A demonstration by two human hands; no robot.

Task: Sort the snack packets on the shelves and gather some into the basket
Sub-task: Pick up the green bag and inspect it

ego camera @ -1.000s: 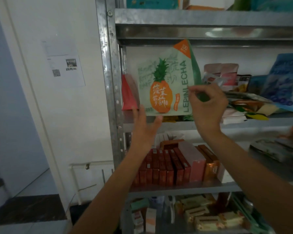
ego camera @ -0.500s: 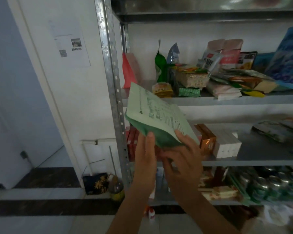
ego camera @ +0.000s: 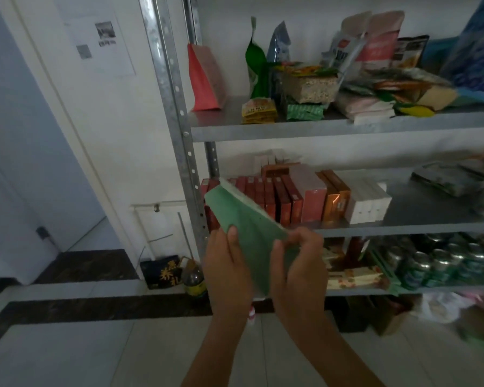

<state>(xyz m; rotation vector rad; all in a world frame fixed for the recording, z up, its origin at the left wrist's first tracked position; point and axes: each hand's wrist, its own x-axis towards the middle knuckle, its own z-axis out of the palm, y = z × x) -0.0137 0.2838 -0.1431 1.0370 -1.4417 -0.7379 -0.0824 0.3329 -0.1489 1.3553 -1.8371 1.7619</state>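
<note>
I hold a flat green snack packet [ego camera: 246,222] in front of the metal shelf unit, tilted with its plain green side toward me. My left hand [ego camera: 228,270] lies against its left side with the thumb on the face. My right hand [ego camera: 301,266] pinches its right edge with curled fingers. Behind it, the upper shelf [ego camera: 333,129] carries a heap of mixed snack packets [ego camera: 375,88], a red pouch [ego camera: 206,79] and a green pouch [ego camera: 256,68]. No basket is clearly visible.
The middle shelf holds a row of red boxes [ego camera: 274,196], orange boxes [ego camera: 334,195] and white boxes [ego camera: 370,201]. Cans [ego camera: 442,263] fill the lower shelf at right. A dark bag [ego camera: 162,270] and a bottle [ego camera: 194,279] stand on the floor by the shelf post [ego camera: 176,113].
The green packet came off the upper shelf level and moved down in front of the middle shelf, turning its pineapple face away. Both hands followed it down; the view tilted lower.
</note>
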